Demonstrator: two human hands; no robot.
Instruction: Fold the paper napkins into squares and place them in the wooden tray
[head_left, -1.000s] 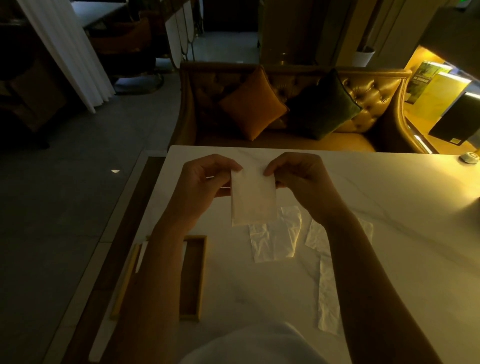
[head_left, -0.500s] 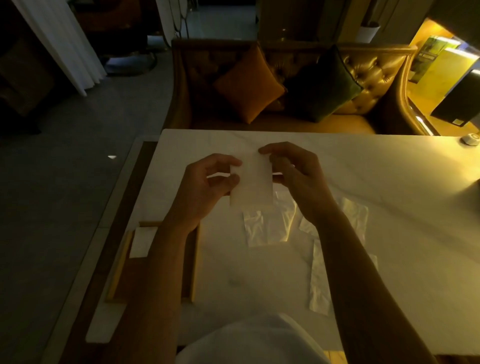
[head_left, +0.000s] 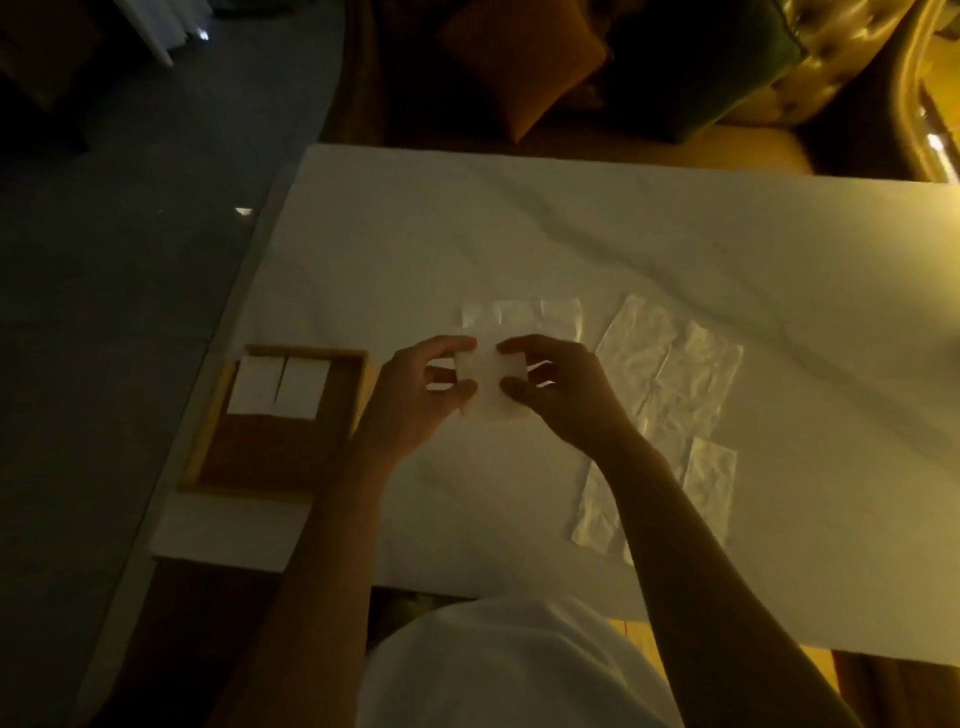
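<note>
Over the white marble table (head_left: 519, 239), both hands pinch a small folded white napkin (head_left: 487, 387). My left hand (head_left: 415, 395) grips its left edge and my right hand (head_left: 550, 389) grips its right edge. The wooden tray (head_left: 275, 452) lies at the table's left edge, left of my left hand. Two folded white napkin squares (head_left: 278, 387) sit side by side at its far end. Flat, crinkled pieces lie on the table: one (head_left: 524, 317) just beyond my hands, others (head_left: 670, 374) to the right.
A tufted sofa with an orange cushion (head_left: 524, 67) and a dark green cushion (head_left: 717, 57) stands beyond the table's far edge. Dark floor (head_left: 104, 260) lies left of the table. A white-clothed body part (head_left: 514, 665) fills the bottom centre.
The view has tilted down, so the tray with its two squares now shows fully. The napkin between my hands looks shorter than a second ago, and my hands have lowered toward the table.
</note>
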